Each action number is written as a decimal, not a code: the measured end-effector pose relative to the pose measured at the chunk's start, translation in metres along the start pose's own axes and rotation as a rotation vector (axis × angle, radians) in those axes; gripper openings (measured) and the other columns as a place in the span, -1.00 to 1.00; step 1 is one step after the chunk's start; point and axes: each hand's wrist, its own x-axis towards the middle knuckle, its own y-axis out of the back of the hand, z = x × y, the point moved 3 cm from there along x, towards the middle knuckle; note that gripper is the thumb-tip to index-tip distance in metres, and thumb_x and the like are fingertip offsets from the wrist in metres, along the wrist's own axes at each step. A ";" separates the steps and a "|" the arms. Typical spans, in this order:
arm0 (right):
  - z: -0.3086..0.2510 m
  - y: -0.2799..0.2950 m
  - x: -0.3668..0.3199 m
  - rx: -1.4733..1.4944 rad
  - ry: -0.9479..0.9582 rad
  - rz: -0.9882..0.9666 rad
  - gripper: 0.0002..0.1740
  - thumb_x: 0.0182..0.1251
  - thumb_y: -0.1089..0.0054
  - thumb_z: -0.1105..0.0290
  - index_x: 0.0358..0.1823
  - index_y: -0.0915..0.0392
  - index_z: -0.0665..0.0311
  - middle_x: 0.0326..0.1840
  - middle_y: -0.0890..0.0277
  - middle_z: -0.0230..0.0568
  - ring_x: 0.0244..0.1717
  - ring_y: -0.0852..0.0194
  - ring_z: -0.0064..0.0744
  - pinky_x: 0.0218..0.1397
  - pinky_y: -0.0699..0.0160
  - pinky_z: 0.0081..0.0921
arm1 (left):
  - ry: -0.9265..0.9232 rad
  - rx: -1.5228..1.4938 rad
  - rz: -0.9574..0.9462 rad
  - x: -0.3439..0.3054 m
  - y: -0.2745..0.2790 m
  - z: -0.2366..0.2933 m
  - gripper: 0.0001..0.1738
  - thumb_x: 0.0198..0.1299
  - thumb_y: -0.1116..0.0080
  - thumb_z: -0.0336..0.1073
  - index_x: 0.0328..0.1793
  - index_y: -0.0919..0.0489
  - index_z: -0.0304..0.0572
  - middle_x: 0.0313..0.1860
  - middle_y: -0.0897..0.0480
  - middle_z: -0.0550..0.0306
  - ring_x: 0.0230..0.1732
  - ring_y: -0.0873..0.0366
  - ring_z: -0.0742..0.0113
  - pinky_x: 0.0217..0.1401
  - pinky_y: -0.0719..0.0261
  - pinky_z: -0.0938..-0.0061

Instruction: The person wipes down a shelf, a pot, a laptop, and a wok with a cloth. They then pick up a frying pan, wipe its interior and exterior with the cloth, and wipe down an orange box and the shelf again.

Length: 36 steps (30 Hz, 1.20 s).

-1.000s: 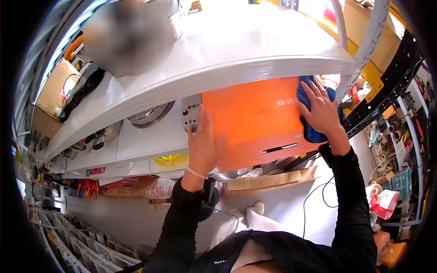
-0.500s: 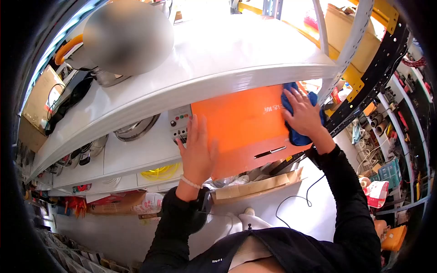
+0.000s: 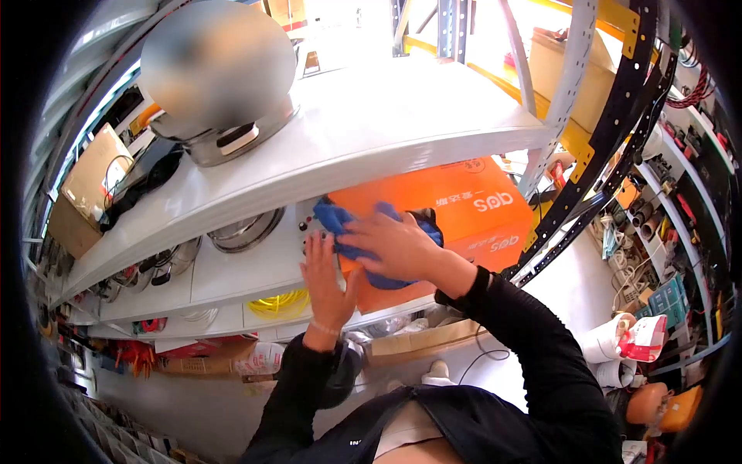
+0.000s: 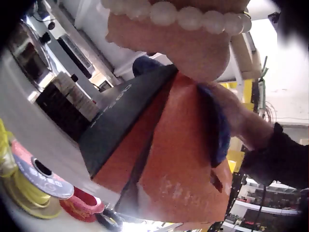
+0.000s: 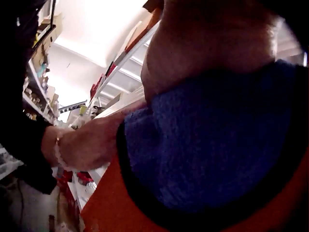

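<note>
An orange box (image 3: 433,185) with white lettering lies on the shelf level below the top board. My right hand (image 3: 402,246) presses a blue cloth (image 3: 386,278) onto the box's left part, fingers stretched out. In the right wrist view the cloth (image 5: 207,145) shows a dark border and lies against the orange surface. My left hand (image 3: 328,286), with a pale bead bracelet, rests at the box's left edge, its fingers extended. The left wrist view shows the box's dark end face (image 4: 120,111), the cloth (image 4: 219,125) and the right hand (image 4: 234,108) beyond.
A white shelf board (image 3: 417,100) overhangs the box, with a metal pot (image 3: 239,139) on it. Left of the box sits a round steel pan (image 3: 247,232); yellow coiled tubing (image 3: 278,303) lies lower down. A black perforated upright (image 3: 595,155) stands to the right.
My right hand has swept the cloth from the box's right end leftward, close to the left hand, uncovering lettering on the right. The black pen-like mark is now out of sight.
</note>
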 end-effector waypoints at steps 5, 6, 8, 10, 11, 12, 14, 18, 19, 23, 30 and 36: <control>0.020 0.065 -0.029 0.038 0.042 -0.155 -0.47 0.21 -0.22 0.11 0.25 -0.43 -0.09 0.26 -0.42 -0.52 0.16 -0.37 -0.35 0.02 -0.44 -0.10 | -0.278 -0.126 0.054 0.028 0.063 0.052 -0.38 0.07 -0.19 -0.50 0.32 -0.34 -0.26 0.34 -0.40 -0.19 0.40 -0.31 -0.08 0.44 -0.21 0.19; 0.019 0.087 -0.025 0.026 0.114 -0.113 -0.46 0.19 -0.24 0.12 0.24 -0.43 -0.09 0.25 -0.43 -0.52 0.18 -0.37 -0.34 0.03 -0.44 -0.11 | -0.345 -0.118 0.051 0.045 0.074 0.067 -0.36 0.04 -0.21 -0.49 0.32 -0.35 -0.29 0.34 -0.40 -0.20 0.37 -0.34 -0.10 0.41 -0.25 0.18; 0.011 0.134 -0.017 -0.045 0.313 0.028 -0.46 0.15 -0.29 0.15 0.21 -0.45 -0.09 0.21 -0.45 -0.50 0.22 -0.38 -0.32 0.06 -0.44 -0.10 | -0.441 -0.103 0.065 0.082 0.091 0.095 -0.27 -0.02 -0.28 -0.49 0.36 -0.31 -0.29 0.35 -0.38 -0.21 0.34 -0.36 -0.13 0.38 -0.29 0.17; 0.010 0.170 0.003 -0.083 0.463 0.085 -0.50 0.12 -0.31 0.22 0.15 -0.48 -0.07 0.20 -0.47 -0.45 0.27 -0.37 -0.29 0.15 -0.39 -0.08 | -0.507 -0.040 0.042 0.120 0.098 0.120 -0.04 -0.14 -0.40 -0.47 0.47 -0.20 -0.24 0.39 -0.33 -0.17 0.38 -0.32 -0.10 0.37 -0.31 0.21; 0.016 0.183 0.015 -0.078 0.497 0.123 -0.54 0.14 -0.28 0.28 0.13 -0.49 -0.07 0.20 -0.48 -0.42 0.29 -0.36 -0.29 0.19 -0.36 -0.06 | -0.405 -0.276 -0.071 0.138 0.093 0.118 0.00 -0.14 -0.38 -0.50 0.51 -0.17 -0.11 0.35 -0.40 -0.13 0.33 -0.38 -0.05 0.34 -0.36 0.26; 0.025 0.193 0.027 -0.075 0.530 0.163 -0.58 0.16 -0.25 0.35 0.10 -0.50 -0.07 0.20 -0.48 -0.40 0.30 -0.35 -0.29 0.22 -0.32 -0.04 | -0.277 -0.369 -0.152 0.150 0.097 0.128 -0.09 -0.07 -0.30 -0.55 0.48 -0.22 -0.02 0.18 -0.51 -0.10 0.15 -0.51 -0.05 0.20 -0.47 0.31; 0.053 0.206 0.047 -0.225 0.503 0.255 -0.60 0.21 -0.15 0.47 0.08 -0.51 -0.10 0.21 -0.48 -0.37 0.34 -0.32 -0.31 0.27 -0.25 -0.02 | -0.495 -0.026 -0.032 0.182 0.100 0.126 -0.28 0.03 -0.20 -0.58 0.39 -0.36 0.00 0.01 -0.56 -0.07 -0.02 -0.56 -0.08 0.07 -0.53 0.29; 0.104 0.205 0.070 -0.379 0.272 0.185 -0.57 0.23 -0.16 0.55 0.11 -0.52 -0.05 0.40 -0.33 -0.47 0.48 -0.14 -0.27 0.52 -0.02 -0.02 | -0.451 0.355 -0.011 0.227 0.107 0.107 -0.56 0.14 -0.08 -0.51 0.18 -0.57 -0.04 0.12 -0.55 0.02 0.12 -0.52 0.00 0.13 -0.51 0.25; 0.111 0.202 0.070 -0.369 0.210 0.198 -0.58 0.25 -0.16 0.54 0.13 -0.52 -0.03 0.40 -0.33 -0.42 0.48 -0.14 -0.25 0.53 -0.03 -0.04 | -0.451 0.599 0.015 0.236 0.105 0.090 -0.56 0.14 -0.09 -0.49 0.17 -0.59 -0.02 0.19 -0.52 0.03 0.16 -0.50 0.02 0.20 -0.49 0.26; 0.135 0.202 0.087 0.000 0.020 -0.008 -0.57 0.45 -0.01 0.28 0.32 -0.38 0.01 0.45 -0.26 -0.18 0.48 -0.14 -0.10 0.51 -0.10 -0.20 | -0.376 0.482 -0.202 0.255 0.094 0.079 -0.58 0.30 -0.07 -0.11 0.22 -0.56 -0.04 0.35 -0.43 -0.07 0.40 -0.31 0.00 0.40 -0.31 0.20; 0.143 0.125 0.097 -0.429 0.236 -0.520 -0.39 0.52 0.25 -0.01 0.52 -0.09 0.00 0.61 0.18 -0.02 0.55 0.15 0.24 0.56 0.12 0.06 | -0.365 0.606 -0.751 0.245 0.030 0.058 -0.54 0.48 0.32 -0.01 0.38 -0.37 0.13 0.56 -0.13 0.02 0.53 -0.02 -0.24 0.52 -0.11 0.06; 0.101 0.174 0.051 -0.231 -0.026 -0.618 -0.19 0.43 0.29 -0.27 0.55 0.05 0.02 0.53 0.03 0.22 0.48 -0.03 0.25 0.50 -0.11 -0.03 | -0.015 0.444 -0.899 0.202 0.066 0.096 -0.18 0.31 0.31 0.41 0.60 -0.01 0.28 0.57 0.06 -0.31 0.59 0.25 -0.30 0.58 0.15 -0.01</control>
